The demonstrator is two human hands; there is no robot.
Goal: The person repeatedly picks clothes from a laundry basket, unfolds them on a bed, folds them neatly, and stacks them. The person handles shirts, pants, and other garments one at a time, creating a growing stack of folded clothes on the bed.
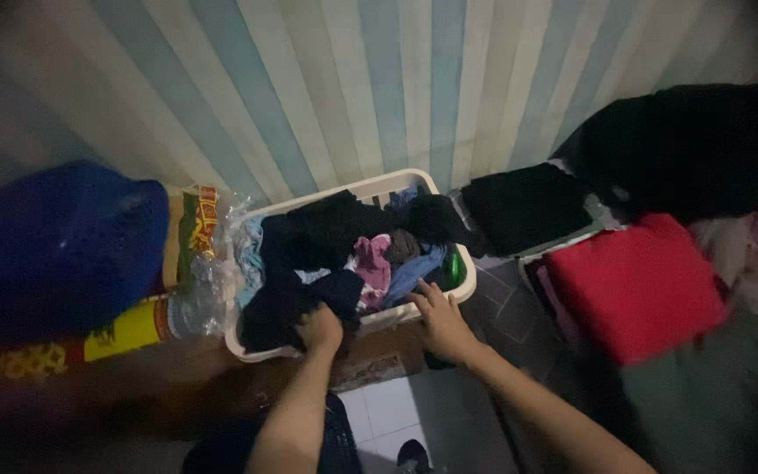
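— Looking down from your head camera, you had both hands at the white laundry basket, which sat against the striped curtain and was heaped with clothes.

— What did my left hand have?

— Your fingers were curled tight into a dark garment draped over the basket's near rim, so that hand was closed on the cloth (the fingertips themselves were buried in the fabric).

— And the right hand?

— It lay flat on the near rim, fingers spread and pointing into the pile, touching the edge beside a blue cloth and a pink cloth. It pinched nothing that I could see.

— What else lay around?

— A blue bundle was at far left, with a crumpled clear plastic bag just beside the basket. At right, a red folded cloth rested on another heap, with black clothing piled behind it. Below your arms you had pale floor tiles.
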